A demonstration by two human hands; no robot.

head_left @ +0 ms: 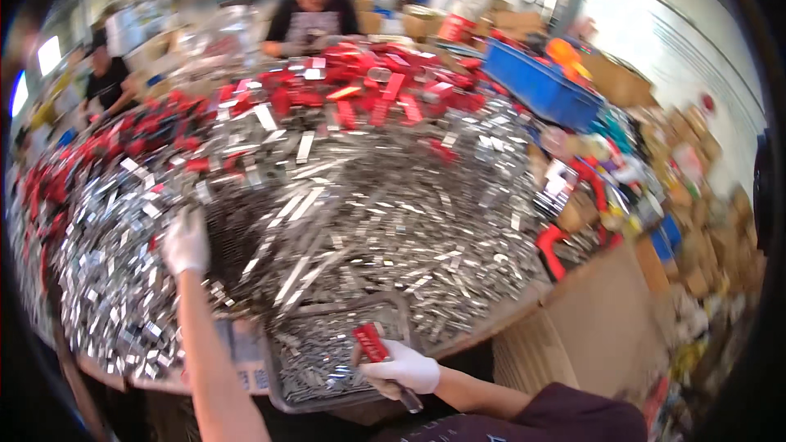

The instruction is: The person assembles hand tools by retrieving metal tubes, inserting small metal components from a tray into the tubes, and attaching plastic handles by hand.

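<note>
My right hand (pixel 405 368), in a white glove, is closed around a red, flat, oblong piece (pixel 371 343) with pale markings. A dark metal end (pixel 410 399) sticks out below the same hand; whether it belongs to the red piece I cannot tell. This hand is over the near right side of a dark tray (pixel 274 372) filled with small grey metal parts (pixel 319 356). Farther left, my white-gloved left hand (pixel 187 241) reaches over a wide heap of shiny metal pieces (pixel 115 270). Its fingers are smeared by motion.
Red pieces (pixel 360 82) are heaped along the far side, where a person (pixel 311 20) sits. Another person (pixel 110 82) is at the far left. A blue bin (pixel 540 86) stands at the back right. Cardboard (pixel 602 319) lies along the near right edge.
</note>
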